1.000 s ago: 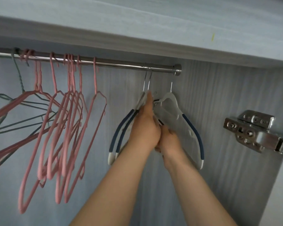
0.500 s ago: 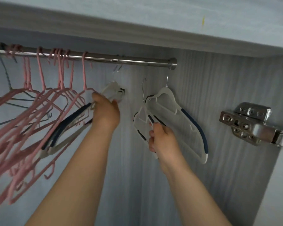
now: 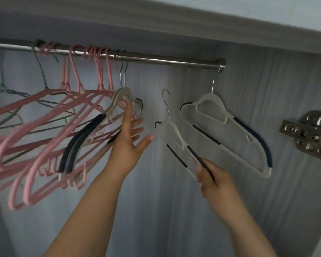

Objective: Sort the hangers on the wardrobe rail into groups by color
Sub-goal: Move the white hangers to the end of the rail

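Handling judged easy: white hanger (image 3: pixel 171 130) light, stiff, thin plastic; held off rail (image 3: pixel 165 60), gripped at lower bar by right hand (image 3: pixel 211 179). Neck judged surer hold. Left hand (image 3: pixel 130 143) spread wide beside pink hangers (image 3: pixel 44 127).

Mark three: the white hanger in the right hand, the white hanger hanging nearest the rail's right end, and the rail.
held white hanger (image 3: pixel 175 132), head view, white shoulder just below its hook
hanging white hanger (image 3: pixel 257 136), head view, navy pad on its shoulder
rail (image 3: pixel 165 60), head view, bare metal stretch
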A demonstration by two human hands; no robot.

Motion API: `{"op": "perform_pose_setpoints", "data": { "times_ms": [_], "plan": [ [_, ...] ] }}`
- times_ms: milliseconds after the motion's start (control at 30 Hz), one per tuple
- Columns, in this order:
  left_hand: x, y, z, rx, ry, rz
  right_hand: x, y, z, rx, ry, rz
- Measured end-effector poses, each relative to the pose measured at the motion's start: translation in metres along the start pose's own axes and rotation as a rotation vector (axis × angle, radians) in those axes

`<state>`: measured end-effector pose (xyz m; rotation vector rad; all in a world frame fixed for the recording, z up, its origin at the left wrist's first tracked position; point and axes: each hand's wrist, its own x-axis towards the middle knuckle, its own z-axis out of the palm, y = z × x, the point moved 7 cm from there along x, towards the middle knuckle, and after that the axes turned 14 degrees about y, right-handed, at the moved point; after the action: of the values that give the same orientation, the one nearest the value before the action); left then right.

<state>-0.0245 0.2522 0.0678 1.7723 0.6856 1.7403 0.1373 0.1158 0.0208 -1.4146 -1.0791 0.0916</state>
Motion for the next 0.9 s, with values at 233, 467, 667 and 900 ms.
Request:
{"op": "perform_pose_setpoints", "data": {
  "times_ms": [233,467,667,900],
  "plan": [
    [-0.027,-0.048,-0.008,0.417,-0.380,-0.113,-0.038,0.047,-0.041,-0.127,0.285,0.070],
    [-0.069,-0.097,-0.055,0.730,-0.666,-0.328,-0.044,0.073,-0.030,0.027,0.328,0.151],
    [-0.079,-0.099,-0.109,0.792,-0.490,-0.319,-0.012,0.097,0.017,-0.343,0.327,-0.007],
    [-0.141,-0.075,-0.081,0.700,-0.403,-0.541,-0.075,0.053,0.109,-0.162,-0.175,0.215]
  ]
}}
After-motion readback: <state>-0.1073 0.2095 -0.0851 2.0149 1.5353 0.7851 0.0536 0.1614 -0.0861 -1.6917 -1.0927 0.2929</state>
